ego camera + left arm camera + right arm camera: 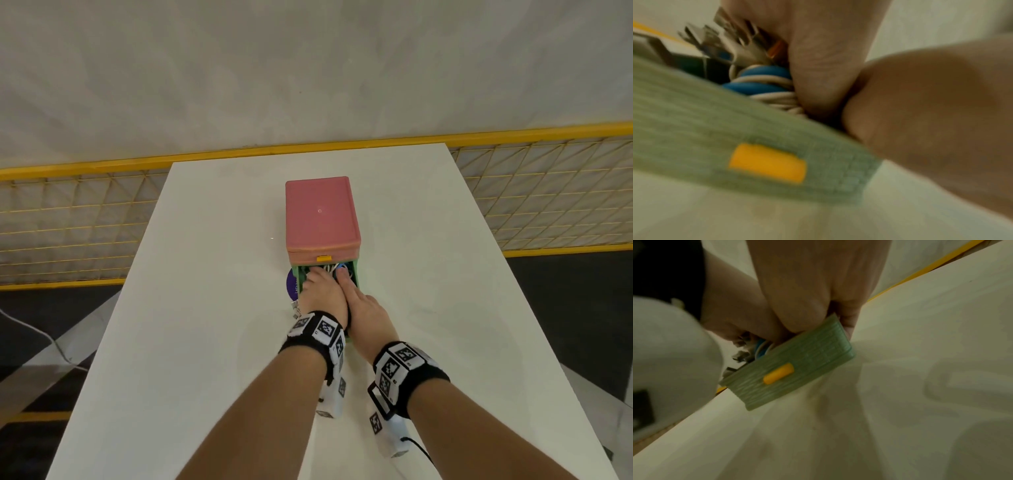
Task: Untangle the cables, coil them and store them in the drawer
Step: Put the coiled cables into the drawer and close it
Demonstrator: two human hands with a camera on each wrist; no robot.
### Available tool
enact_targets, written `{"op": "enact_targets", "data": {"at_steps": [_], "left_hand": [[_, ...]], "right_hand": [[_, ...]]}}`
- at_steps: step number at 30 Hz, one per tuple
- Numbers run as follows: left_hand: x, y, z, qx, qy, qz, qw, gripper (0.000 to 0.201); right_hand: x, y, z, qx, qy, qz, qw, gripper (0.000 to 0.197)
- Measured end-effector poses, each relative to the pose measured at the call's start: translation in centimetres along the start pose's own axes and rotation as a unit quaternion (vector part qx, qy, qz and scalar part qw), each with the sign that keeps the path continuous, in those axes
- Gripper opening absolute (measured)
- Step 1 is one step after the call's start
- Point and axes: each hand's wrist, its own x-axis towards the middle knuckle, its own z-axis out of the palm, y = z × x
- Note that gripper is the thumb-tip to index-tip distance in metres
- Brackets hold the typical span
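Note:
A green drawer [355, 269] is pulled out of the pink box [320, 212] toward me; its front [715, 129] [797, 366] carries a yellow handle [766, 162] [779, 373]. Blue and white coiled cables [334, 268] [760, 81] [761, 347] lie inside it. My left hand [320, 291] [828, 56] reaches into the drawer with its fingers curled down on the cables. My right hand [364, 310] [818, 280] grips the drawer's right wall, thumb inside on the cables and a finger outside. The fingertips are hidden.
The box stands mid-way along a white table [212, 308]. A purple disc [291, 284] sticks out at the drawer's left side. A closed upper drawer with a yellow tab [323, 257] sits above the open one. A yellow wire fence [68, 212] runs behind the table.

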Motion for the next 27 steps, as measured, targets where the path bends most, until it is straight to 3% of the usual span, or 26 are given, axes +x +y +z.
{"op": "enact_targets", "data": {"at_steps": [2,5,7,10,13,18,23,25,27], "left_hand": [[0.2,-0.7,-0.6,-0.041,-0.022,0.011,0.999,0.071],[-0.3,-2.2,-1.3,-0.060,-0.061,0.085,0.993,0.092],[-0.7,-2.3,0.0,-0.059,-0.017,0.082,0.995,0.089],[-0.6,-1.6,2.6,-0.049,0.070,0.077,0.993,0.068],[-0.8,-1.1,2.3,-0.088,0.025,0.075,0.993,0.060],[-1.6,-3.3,0.4,-0.147,-0.019,0.126,0.981,0.094],[-4.1,-4.6,2.1,-0.066,0.061,0.209,0.974,0.064],[-4.6,-4.9,3.3,-0.054,0.073,0.227,0.970,0.064],[-4.5,-5.0,4.0,-0.041,0.080,0.223,0.971,0.067]], "right_hand": [[0.7,0.0,0.0,-0.027,-0.025,0.019,0.999,0.078],[1.2,0.1,-0.1,-0.030,-0.044,0.018,0.998,0.079],[1.0,0.4,-0.1,-0.011,-0.040,0.007,0.999,0.081],[0.1,0.7,-0.1,0.027,-0.016,-0.034,0.999,0.086],[0.0,0.8,0.0,0.035,0.001,-0.042,0.998,0.077],[0.3,0.9,0.3,0.026,-0.001,-0.038,0.999,0.073],[0.4,1.2,1.0,0.021,0.030,-0.041,0.998,0.068],[0.2,1.1,1.0,-0.002,0.044,-0.032,0.998,0.067],[-0.2,0.9,0.7,-0.105,0.122,-0.052,0.986,0.064]]}}
